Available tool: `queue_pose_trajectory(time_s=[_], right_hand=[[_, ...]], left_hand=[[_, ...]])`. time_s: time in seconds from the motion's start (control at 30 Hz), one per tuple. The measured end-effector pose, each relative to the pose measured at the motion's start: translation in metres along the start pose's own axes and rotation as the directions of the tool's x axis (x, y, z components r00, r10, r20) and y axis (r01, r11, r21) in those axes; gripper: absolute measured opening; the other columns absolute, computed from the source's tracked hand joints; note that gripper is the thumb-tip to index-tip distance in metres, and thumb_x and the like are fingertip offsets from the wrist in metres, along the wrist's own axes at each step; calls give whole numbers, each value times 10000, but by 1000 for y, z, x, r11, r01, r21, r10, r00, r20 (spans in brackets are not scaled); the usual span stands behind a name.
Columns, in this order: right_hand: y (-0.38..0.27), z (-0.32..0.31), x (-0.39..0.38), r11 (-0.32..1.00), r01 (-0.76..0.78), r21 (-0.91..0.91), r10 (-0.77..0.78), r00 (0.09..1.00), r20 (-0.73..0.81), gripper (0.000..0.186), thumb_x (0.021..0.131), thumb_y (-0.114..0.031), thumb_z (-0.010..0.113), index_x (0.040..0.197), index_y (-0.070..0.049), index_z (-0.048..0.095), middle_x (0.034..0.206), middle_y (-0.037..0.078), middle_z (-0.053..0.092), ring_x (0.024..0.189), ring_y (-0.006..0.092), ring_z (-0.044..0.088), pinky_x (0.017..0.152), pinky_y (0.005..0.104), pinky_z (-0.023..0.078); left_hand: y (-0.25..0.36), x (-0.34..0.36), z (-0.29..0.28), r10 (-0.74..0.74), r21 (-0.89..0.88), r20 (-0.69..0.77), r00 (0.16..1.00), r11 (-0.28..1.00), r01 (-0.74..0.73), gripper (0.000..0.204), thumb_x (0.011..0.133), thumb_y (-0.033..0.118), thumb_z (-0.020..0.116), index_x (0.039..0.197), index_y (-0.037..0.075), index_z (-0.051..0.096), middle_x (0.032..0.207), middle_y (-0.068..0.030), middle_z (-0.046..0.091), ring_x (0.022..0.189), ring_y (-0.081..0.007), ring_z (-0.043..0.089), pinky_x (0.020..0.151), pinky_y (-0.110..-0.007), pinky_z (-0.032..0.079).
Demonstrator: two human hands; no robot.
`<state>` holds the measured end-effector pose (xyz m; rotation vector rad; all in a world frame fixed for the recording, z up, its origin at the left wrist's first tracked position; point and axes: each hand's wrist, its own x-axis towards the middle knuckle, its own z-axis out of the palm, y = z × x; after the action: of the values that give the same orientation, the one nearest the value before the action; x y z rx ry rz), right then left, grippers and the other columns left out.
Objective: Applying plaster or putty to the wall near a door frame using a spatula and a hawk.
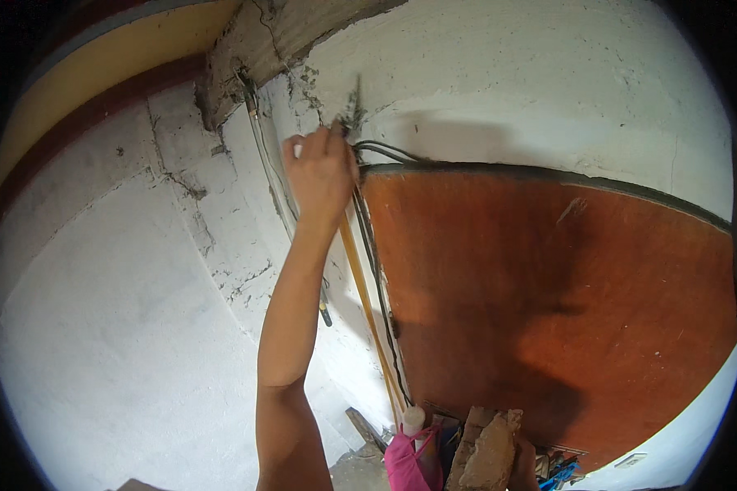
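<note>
At the fingertips of the left hand [323, 173] is a small dark piece [341, 128], too blurred to name, up against the wall just above the top left corner of a red-brown panel [499, 270]. A ragged dark grey patch [354, 105], tapering to a point, marks the white wall [499, 74] directly above it. The left arm reaches almost straight up from the lower edge, back of the hand to the viewer, wrist a little bent; the fingers are curled and bunched, and whether they pinch the dark piece cannot be told.

Low down, in front of the panel's lower left part, the right hand [526, 465] grips the right side of a rough brown block [485, 454], its fingers mostly hidden; the block's face is uneven and crumbly.

Beyond the hands, black cables [367, 229] follow the panel's top and left edges, with a yellowish strip [363, 286] slanting beside them. A pink bag [405, 462] shows just left of the block.
</note>
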<state>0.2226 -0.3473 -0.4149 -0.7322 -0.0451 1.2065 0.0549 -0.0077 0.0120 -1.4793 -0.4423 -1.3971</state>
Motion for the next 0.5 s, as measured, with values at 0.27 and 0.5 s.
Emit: queue_pose_trajectory(time_s=[0.27,0.5], right_hand=[[2,-3,-4,996,54,-74,-56,998,-25,404,874,-295,472,1205,-71,533,1082,90,603,977,269,572,860,428,463],[5,-15,2,999,14,45,-11,998,-70,442,847,-302,515,1181,-14,543,1105,133,619,988,282,594,889,405,474]], left_hand=[[-15,6,8,-72,52,-78,994,996,76,344,673,77,668,1017,57,668,819,-33,575,770,-168,583,812,-366,397],[-17,-10,-1,81,-26,-164,983,996,-87,421,649,59,660,1069,82,659,906,-13,597,845,-132,586,834,-372,389]])
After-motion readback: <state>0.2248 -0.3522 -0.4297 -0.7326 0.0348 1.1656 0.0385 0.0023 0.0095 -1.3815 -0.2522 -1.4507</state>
